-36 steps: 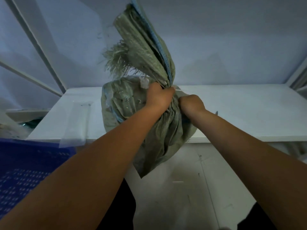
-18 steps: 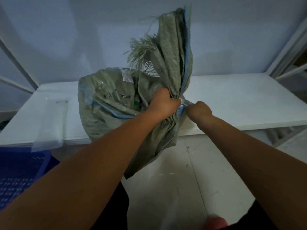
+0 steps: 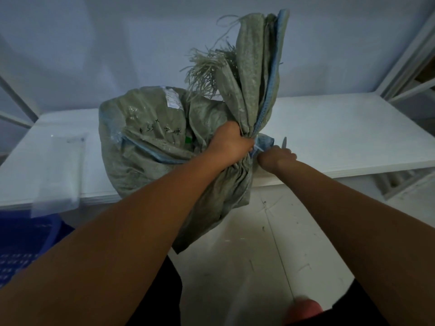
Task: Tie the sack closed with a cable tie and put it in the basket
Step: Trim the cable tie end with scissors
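Observation:
A grey-green woven sack (image 3: 150, 147) with a blue stripe rests on the front edge of a white shelf (image 3: 341, 137), its lower corner hanging over the floor. The gathered, frayed neck stands upright. My left hand (image 3: 229, 143) is clenched around that neck. A pale cable tie (image 3: 259, 148) runs from the neck to my right hand (image 3: 276, 158), which is closed on its tail; the tip sticks up past my fingers. A blue plastic basket (image 3: 26, 245) sits at the lower left.
A clear plastic bag (image 3: 58, 175) lies on the shelf's left end and droops over its edge. White rack uprights (image 3: 409, 55) stand at the right. Pale tiled floor (image 3: 259, 255) lies below the shelf.
My right hand has drawn away from the neck to the right, so a stretch of cable tie now shows between both hands. The view has shifted, putting the sack more to the left.

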{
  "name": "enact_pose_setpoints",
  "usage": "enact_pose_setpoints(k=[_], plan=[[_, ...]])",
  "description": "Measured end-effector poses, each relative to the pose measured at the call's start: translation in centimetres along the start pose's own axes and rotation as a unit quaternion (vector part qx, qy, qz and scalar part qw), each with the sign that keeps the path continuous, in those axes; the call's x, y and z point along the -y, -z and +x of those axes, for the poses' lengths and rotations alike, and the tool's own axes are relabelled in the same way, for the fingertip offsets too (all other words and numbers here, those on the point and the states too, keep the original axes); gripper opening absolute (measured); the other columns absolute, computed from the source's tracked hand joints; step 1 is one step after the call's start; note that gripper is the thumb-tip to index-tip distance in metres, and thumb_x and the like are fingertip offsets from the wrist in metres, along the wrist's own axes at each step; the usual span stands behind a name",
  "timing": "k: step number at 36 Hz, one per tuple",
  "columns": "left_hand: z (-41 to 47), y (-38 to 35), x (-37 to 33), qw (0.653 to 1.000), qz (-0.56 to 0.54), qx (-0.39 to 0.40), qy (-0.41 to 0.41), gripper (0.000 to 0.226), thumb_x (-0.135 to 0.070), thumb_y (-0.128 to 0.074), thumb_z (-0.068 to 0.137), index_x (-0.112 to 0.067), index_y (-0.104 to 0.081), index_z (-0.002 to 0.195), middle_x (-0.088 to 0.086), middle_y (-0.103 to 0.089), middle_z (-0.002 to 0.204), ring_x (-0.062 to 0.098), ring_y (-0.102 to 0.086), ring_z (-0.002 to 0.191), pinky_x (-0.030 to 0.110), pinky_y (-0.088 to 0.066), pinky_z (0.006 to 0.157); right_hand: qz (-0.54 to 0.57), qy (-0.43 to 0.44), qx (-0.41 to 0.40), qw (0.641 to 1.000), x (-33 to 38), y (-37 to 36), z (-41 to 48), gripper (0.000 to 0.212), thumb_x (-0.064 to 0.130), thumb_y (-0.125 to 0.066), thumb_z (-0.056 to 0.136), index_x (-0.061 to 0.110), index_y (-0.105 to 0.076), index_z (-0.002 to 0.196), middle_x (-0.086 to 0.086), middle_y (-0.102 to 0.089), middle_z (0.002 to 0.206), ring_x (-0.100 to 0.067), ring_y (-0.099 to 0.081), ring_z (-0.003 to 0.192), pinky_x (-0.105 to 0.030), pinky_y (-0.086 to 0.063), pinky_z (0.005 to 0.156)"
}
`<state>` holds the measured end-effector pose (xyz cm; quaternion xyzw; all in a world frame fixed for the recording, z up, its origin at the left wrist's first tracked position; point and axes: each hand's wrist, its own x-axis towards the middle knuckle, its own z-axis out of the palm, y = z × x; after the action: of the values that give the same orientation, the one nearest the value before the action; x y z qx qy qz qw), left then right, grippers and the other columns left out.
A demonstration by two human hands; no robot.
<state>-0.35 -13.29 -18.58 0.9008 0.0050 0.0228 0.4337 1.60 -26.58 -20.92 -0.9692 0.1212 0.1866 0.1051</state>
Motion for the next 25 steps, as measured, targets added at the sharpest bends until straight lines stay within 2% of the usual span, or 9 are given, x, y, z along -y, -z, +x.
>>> enact_pose_setpoints(k=[4, 6, 8, 10, 14, 17, 21, 25], plan=[[-0.1, -0.1, 0.1, 1.0, 0.0, 0.003, 0.002, 0.027, -0.017, -0.073, 0.082, 0.007, -0.072, 0.095, 0.019, -0.072, 0.092, 0.021, -0.065, 0.076, 0.027, -0.047, 0.059, -0.035, 0.026, 0.093, 0.995, -0.9, -0.7, 0.3, 0.045, 0.024, -0.044, 0.104, 0.005, -0.05, 0.145, -0.02, -0.044, 0.153, -0.038, -0.039, 0.143, -0.046, -0.033, 0.118], [-0.1, -0.1, 0.1, 1.0, 0.0, 0.009, 0.004, 0.026, -0.016, -0.072, 0.083, 0.007, -0.072, 0.094, 0.017, -0.07, 0.087, 0.019, -0.062, 0.071, 0.026, -0.045, 0.057, -0.036, 0.024, 0.087, 0.995, -1.3, -1.2, 0.4, 0.05, 0.025, -0.043, 0.104, 0.004, -0.044, 0.149, -0.02, -0.039, 0.156, -0.039, -0.034, 0.145, -0.045, -0.029, 0.12], [-0.2, 0.0, 0.0, 1.0, 0.004, 0.013, 0.005, 0.021, -0.015, -0.071, 0.084, 0.005, -0.072, 0.089, 0.014, -0.065, 0.08, 0.017, -0.059, 0.068, 0.025, -0.041, 0.054, -0.028, 0.018, 0.038, 0.999, -1.4, -1.5, 0.2, 0.057, 0.029, -0.043, 0.103, 0.002, -0.034, 0.153, -0.02, -0.035, 0.158, -0.038, -0.031, 0.147, -0.041, -0.026, 0.121], [-0.2, 0.1, 0.0, 1.0, 0.002, 0.013, 0.005, 0.02, -0.014, -0.072, 0.083, 0.005, -0.072, 0.089, 0.013, -0.064, 0.078, 0.018, -0.058, 0.068, 0.025, -0.041, 0.054, -0.024, 0.021, 0.005, 1.0, -1.5, -1.5, 0.2, 0.051, 0.027, -0.044, 0.101, 0.005, -0.044, 0.147, -0.019, -0.043, 0.152, -0.036, -0.04, 0.141, -0.038, -0.029, 0.117], [-0.2, 0.0, 0.0, 1.0, -0.005, 0.011, 0.009, 0.026, -0.014, -0.072, 0.082, 0.008, -0.073, 0.096, 0.021, -0.072, 0.093, 0.02, -0.064, 0.073, 0.027, -0.046, 0.059, 0.011, 0.023, 0.019, 0.999, -1.5, -1.5, 0.5, 0.041, 0.021, -0.047, 0.099, 0.006, -0.057, 0.134, -0.02, -0.055, 0.141, -0.038, -0.051, 0.131, -0.042, -0.042, 0.109], [-0.1, 0.0, -0.1, 1.0, -0.005, 0.013, 0.007, 0.026, -0.015, -0.072, 0.081, 0.007, -0.073, 0.095, 0.02, -0.073, 0.094, 0.026, -0.069, 0.082, 0.027, -0.048, 0.06, -0.003, 0.041, 0.039, 0.998, -1.4, -1.6, 0.2, 0.042, 0.018, -0.051, 0.098, 0.004, -0.053, 0.137, -0.017, -0.053, 0.143, -0.037, -0.053, 0.13, -0.046, -0.049, 0.105], [-0.1, 0.0, -0.1, 1.0, -0.005, 0.013, 0.006, 0.024, -0.014, -0.073, 0.079, 0.006, -0.073, 0.093, 0.018, -0.073, 0.092, 0.022, -0.068, 0.079, 0.024, -0.047, 0.058, -0.013, 0.053, 0.045, 0.998, -1.2, -1.5, -0.7, 0.043, 0.023, -0.051, 0.101, 0.006, -0.05, 0.139, -0.017, -0.053, 0.143, -0.036, -0.057, 0.127, -0.045, -0.052, 0.103], [-0.1, -0.1, -0.1, 1.0, -0.003, 0.013, 0.004, 0.024, -0.013, -0.073, 0.079, 0.006, -0.074, 0.095, 0.018, -0.073, 0.093, 0.022, -0.068, 0.079, 0.025, -0.048, 0.058, -0.007, 0.061, 0.04, 0.997, -1.5, -1.5, -1.0, 0.039, 0.019, -0.046, 0.102, 0.001, -0.053, 0.137, -0.02, -0.053, 0.142, -0.036, -0.059, 0.125, -0.043, -0.052, 0.103]])
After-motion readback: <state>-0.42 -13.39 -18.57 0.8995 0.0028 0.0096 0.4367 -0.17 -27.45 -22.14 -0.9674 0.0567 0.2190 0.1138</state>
